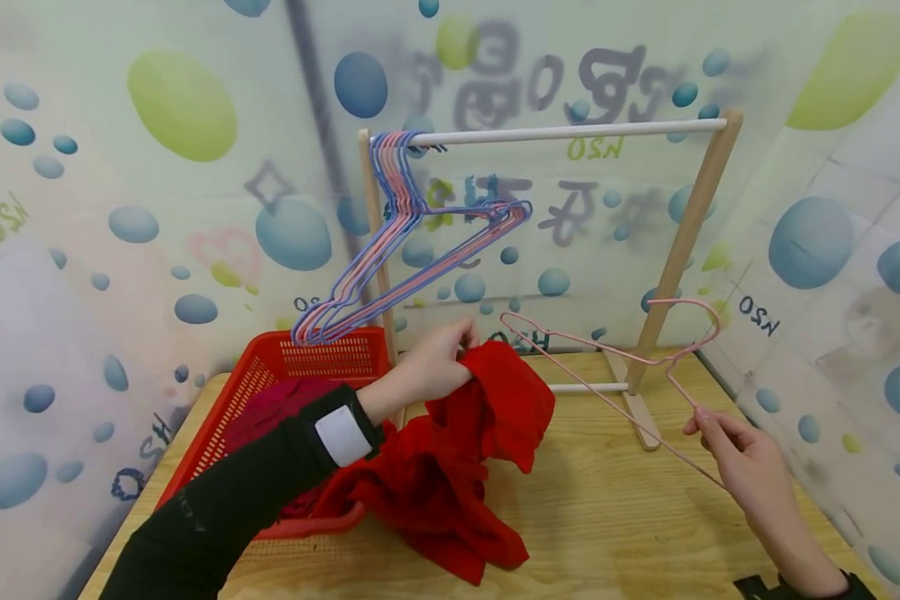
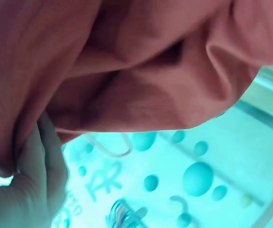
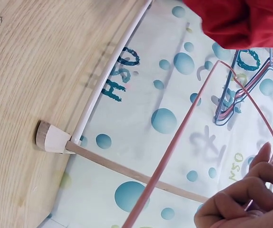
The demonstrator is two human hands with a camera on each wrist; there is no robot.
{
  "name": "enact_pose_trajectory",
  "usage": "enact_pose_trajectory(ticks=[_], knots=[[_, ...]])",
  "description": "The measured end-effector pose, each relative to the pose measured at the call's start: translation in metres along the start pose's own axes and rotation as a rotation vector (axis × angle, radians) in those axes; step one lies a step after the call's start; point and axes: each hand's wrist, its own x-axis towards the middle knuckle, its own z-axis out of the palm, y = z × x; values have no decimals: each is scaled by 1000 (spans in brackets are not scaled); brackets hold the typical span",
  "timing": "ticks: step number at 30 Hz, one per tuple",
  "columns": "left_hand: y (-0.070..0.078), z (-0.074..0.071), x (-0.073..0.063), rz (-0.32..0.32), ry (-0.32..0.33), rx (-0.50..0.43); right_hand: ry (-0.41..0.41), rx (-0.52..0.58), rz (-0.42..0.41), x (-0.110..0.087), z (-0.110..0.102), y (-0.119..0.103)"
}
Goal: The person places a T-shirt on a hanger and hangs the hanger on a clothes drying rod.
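Note:
A bright red cloth garment [image 1: 450,450] hangs bunched from my left hand [image 1: 435,362], which pinches its upper edge. In the left wrist view the folded garment [image 2: 141,90] fills the upper part, and the left fingertips are partly hidden in it. Off to the right, my right hand [image 1: 746,458] pinches a pink hanger [image 1: 592,342] by its shoulder, near the hook. The hanger is tilted, its far end close to the garment but apart from it. In the right wrist view the curled right fingers [image 3: 241,197] sit beside the pink hanger [image 3: 174,142].
Blue and pink hangers [image 1: 397,242] hang at the left end of a rack's white rail [image 1: 570,132]. Below them stands a red basket [image 1: 217,442] holding dark red cloth [image 1: 285,404]. The rack's wooden foot [image 1: 640,421] rests on the wooden table [image 1: 607,533].

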Motion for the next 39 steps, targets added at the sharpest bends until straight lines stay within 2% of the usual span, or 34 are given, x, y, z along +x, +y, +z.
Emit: enact_pose_trajectory(ticks=[4, 6, 9, 12, 18, 19, 22, 24, 26, 30, 33, 35, 39], knots=[[-10, 10, -2, -99, -64, 153, 5, 1, -1, 0, 1, 1], [-14, 14, -4, -150, -120, 189, 3, 1, -1, 0, 1, 1], [-19, 18, -6, -218, -185, 191, -1, 13, -2, -1, 1, 2], [-24, 19, -8, -258, -217, 107, -5, 22, -3, -3, 0, 1], [-29, 13, -14, -334, -290, -208, -4, 25, 2, -4, -2, -1], [-29, 12, -16, -342, -308, -236, -4, 26, 2, -4, -2, -1], [-32, 7, -20, -339, -356, -255, -10, 26, 3, -5, -2, -1], [-33, 4, -24, -309, -371, -190, -11, 25, 5, -6, -3, -1], [-35, 1, -28, -255, -368, -102, -12, 23, 8, -7, -3, -2], [-39, -2, -36, -145, -306, 62, -15, 14, 20, -10, -3, -5], [-40, -3, -41, -145, -250, 114, -21, 17, 13, -12, -2, -7], [-41, -3, -43, -184, -234, 91, -26, 32, -7, -13, -2, -8], [-43, -2, -46, -298, -227, -117, -35, 71, -65, -16, -3, -10]])
